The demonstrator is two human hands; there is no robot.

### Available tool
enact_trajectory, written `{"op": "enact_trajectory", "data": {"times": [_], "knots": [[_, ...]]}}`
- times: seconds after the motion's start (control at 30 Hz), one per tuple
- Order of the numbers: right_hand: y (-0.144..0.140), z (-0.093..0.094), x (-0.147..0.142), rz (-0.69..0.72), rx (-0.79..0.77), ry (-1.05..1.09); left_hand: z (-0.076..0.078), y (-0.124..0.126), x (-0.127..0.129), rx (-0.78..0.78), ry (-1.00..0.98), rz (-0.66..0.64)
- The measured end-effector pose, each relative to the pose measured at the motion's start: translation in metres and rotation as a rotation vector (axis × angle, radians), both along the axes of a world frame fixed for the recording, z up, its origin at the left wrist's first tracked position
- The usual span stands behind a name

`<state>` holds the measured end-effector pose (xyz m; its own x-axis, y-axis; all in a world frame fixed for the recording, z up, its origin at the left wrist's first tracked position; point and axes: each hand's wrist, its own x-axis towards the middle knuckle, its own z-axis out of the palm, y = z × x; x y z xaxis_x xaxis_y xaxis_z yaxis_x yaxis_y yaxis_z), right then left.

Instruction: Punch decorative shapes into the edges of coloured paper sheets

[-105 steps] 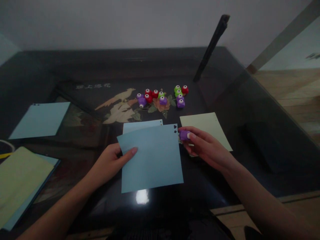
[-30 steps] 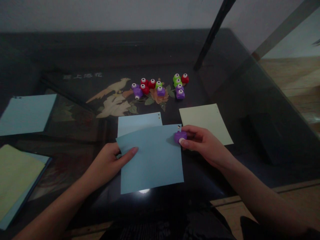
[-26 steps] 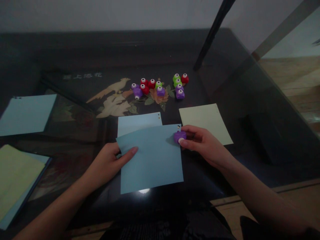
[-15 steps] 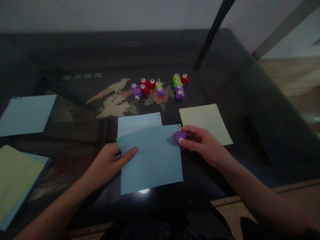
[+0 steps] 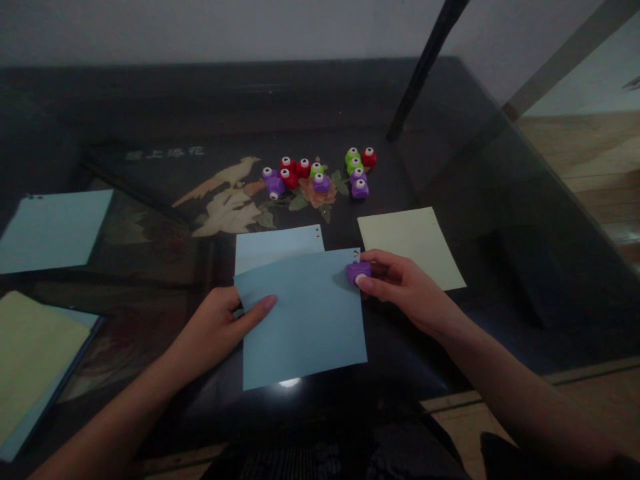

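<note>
My left hand (image 5: 220, 327) pinches the left edge of a light blue paper sheet (image 5: 305, 320), thumb on top. My right hand (image 5: 405, 290) grips a small purple paper punch (image 5: 359, 272) clamped over the sheet's right edge near its top right corner, where small punched holes show. Under the held sheet lies a second light blue sheet (image 5: 277, 245) with holes in its top right corner.
A pale yellow sheet (image 5: 413, 243) lies to the right. Several red, green and purple punches (image 5: 320, 175) cluster farther back on the dark glass table (image 5: 150, 120). A blue sheet (image 5: 53, 230) and a yellow-on-blue stack (image 5: 30, 353) lie left. A dark rod (image 5: 425, 67) leans behind.
My right hand has brought the purple punch from off the sheet's right side onto its edge below the top right corner. The view has shifted slightly; hands have stayed nearly still over the last second.
</note>
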<state>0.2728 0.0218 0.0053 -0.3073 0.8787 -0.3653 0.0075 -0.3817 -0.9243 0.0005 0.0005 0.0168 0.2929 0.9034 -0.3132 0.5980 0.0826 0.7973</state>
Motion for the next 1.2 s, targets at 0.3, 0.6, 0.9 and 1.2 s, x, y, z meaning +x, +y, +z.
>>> {"op": "enact_trajectory", "data": {"times": [0.3,0.6,0.9,1.2], "knots": [[0.0001,0.002,-0.0029,-0.004,-0.058,0.077,-0.0011,-0.0007,0.0011,-0.022,0.021,0.002],[0.0011,-0.0029,-0.0027,-0.001,-0.05,0.052,-0.0023,-0.0019,0.0007,-0.015,0.016,-0.001],[0.0009,-0.0032,-0.0034,-0.002,0.013,0.004,-0.0013,-0.0015,0.0027,-0.018,0.015,-0.016],[0.0008,-0.0041,-0.0038,0.004,0.011,-0.01,-0.002,-0.0006,0.0027,-0.027,0.023,-0.015]]}}
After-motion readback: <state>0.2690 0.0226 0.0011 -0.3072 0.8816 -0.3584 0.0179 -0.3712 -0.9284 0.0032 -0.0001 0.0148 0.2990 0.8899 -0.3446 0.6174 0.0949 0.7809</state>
